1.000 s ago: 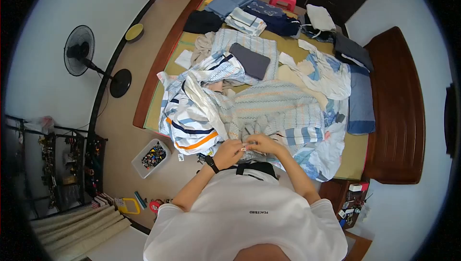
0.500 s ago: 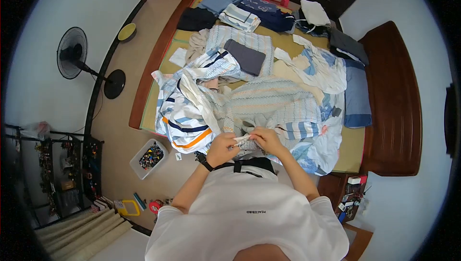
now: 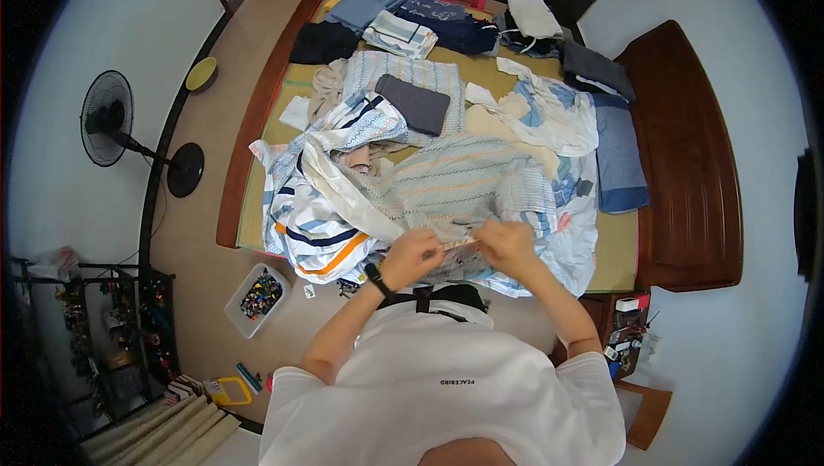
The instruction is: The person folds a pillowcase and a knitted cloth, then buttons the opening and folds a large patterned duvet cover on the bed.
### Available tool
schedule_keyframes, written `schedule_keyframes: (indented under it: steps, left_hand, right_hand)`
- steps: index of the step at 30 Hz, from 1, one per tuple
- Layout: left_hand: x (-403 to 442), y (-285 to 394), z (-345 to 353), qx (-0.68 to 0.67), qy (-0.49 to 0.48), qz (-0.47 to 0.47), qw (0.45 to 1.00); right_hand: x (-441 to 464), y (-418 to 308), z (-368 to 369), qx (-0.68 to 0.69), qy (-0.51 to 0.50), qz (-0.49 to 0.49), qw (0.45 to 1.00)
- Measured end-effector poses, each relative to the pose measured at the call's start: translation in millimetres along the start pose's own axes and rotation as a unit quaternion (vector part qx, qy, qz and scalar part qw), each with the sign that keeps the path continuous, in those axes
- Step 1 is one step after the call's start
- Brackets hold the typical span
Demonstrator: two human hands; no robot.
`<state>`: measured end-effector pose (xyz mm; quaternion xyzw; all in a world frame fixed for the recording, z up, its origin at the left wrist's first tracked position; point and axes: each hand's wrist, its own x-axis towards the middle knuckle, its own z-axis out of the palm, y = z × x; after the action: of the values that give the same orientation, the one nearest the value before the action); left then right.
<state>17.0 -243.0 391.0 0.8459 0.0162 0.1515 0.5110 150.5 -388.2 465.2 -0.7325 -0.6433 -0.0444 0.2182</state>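
Fabric strip [image 3: 461, 245] is pinched by left hand [image 3: 415, 255] and right hand [image 3: 508, 248] fingers; striped cloth [image 3: 459, 176] is spread toward twelve o'clock.

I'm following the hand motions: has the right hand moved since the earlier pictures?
Yes. Judged against the brown headboard, the right hand has shifted rightward, closer to it.

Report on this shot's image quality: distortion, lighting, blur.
Head view: strong wide-angle distortion, black corners, the dark skirting bending; head view: soft, fairly even light, the white shirt very bright; head view: the cloth edge between left hand and right hand too small to read finely.
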Motion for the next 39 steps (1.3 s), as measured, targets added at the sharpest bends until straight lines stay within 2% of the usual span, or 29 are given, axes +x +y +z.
schedule_keyframes:
  steps: [1, 2, 4, 5, 7, 8, 9, 11, 12, 16, 18, 21, 23, 25, 27, 28, 29, 30, 31, 33, 34, 35, 36, 37, 39]
  left_hand:
    - [11, 2, 2, 0.063, 0.01, 0.038, 0.997]
    - [22, 6, 6, 0.062, 0.01, 0.043, 0.997]
    - [45, 16, 11, 0.119, 0.102, 0.081, 0.984]
    - [58, 22, 13, 0.118, 0.103, 0.089, 0.984]
    - [79, 31, 13, 0.122, 0.195, 0.137, 0.963]
    - [86, 32, 11, 0.118, 0.154, 0.082, 0.978]
    - [92, 33, 9, 0.116, 0.153, 0.09, 0.977]
    - [100, 35, 3, 0.161, 0.227, 0.137, 0.951]
    - [98, 29, -1, 0.172, 0.201, 0.091, 0.96]
    - [76, -20, -14, 0.223, 0.212, 0.083, 0.948]
    - [57, -33, -16, 0.215, 0.096, -0.007, 0.972]
    - [37, -34, -21, 0.215, 0.093, -0.003, 0.972]
    - [26, -58, -28, 0.228, 0.094, -0.013, 0.969]
    - [16, -83, -48, 0.339, 0.126, -0.045, 0.931]
    - [16, -99, -95, 0.39, 0.104, -0.106, 0.909]
    - [19, -92, -127, 0.485, 0.138, -0.039, 0.863]
    - [31, -78, -161, 0.542, 0.148, -0.085, 0.823]
    - [41, -65, -203, 0.569, 0.215, 0.01, 0.794]
    - [56, -26, -242, 0.602, 0.222, 0.006, 0.767]
    - [85, 40, -321, 0.651, 0.251, 0.015, 0.716]
    - [90, 83, -344, 0.682, 0.303, 0.133, 0.652]
    - [91, 138, -349, 0.681, 0.312, 0.084, 0.657]
    - [89, 171, -353, 0.666, 0.36, 0.114, 0.644]
    - [84, 180, -347, 0.673, 0.362, 0.113, 0.635]
    - [64, 193, -327, 0.593, 0.414, 0.267, 0.637]
  right_hand:
    - [3, 5, -13, -0.021, 0.035, -0.01, 0.999]
    - [6, 10, -28, -0.043, 0.07, -0.022, 0.996]
    - [16, 10, -68, -0.096, 0.126, -0.024, 0.987]
    - [19, 8, -89, -0.131, 0.136, -0.024, 0.982]
    - [26, -1, -129, -0.198, 0.152, -0.02, 0.968]
    - [30, -6, -148, -0.23, 0.158, -0.015, 0.96]
    - [31, -5, -162, -0.263, 0.178, -0.029, 0.948]
    - [35, -1, -188, -0.288, 0.233, -0.046, 0.928]
    - [32, -4, -203, -0.305, 0.238, -0.015, 0.922]
    - [27, -14, -250, -0.309, 0.301, 0.036, 0.902]
    - [22, -16, -266, -0.336, 0.329, 0.047, 0.882]
    - [16, -10, -285, -0.343, 0.35, 0.067, 0.869]
    - [18, 1, -295, -0.34, 0.378, 0.059, 0.859]
    - [15, 14, -302, -0.338, 0.378, 0.074, 0.859]
    - [7, 27, -303, -0.376, 0.354, 0.131, 0.846]
    - [4, 35, -301, -0.367, 0.343, 0.159, 0.85]
    - [0, 45, -298, -0.36, 0.343, 0.155, 0.854]
    - [-3, 56, -294, -0.348, 0.346, 0.153, 0.858]
    - [-3, 68, -289, -0.336, 0.35, 0.149, 0.861]
    - [-4, 87, -278, -0.284, 0.345, 0.212, 0.869]
    - [-7, 98, -274, -0.274, 0.367, 0.22, 0.861]
    - [-12, 107, -272, -0.262, 0.388, 0.229, 0.853]
    - [-18, 119, -275, -0.233, 0.405, 0.239, 0.852]
    - [-25, 132, -277, -0.203, 0.418, 0.25, 0.849]
    - [-44, 148, -293, -0.21, 0.421, 0.323, 0.821]
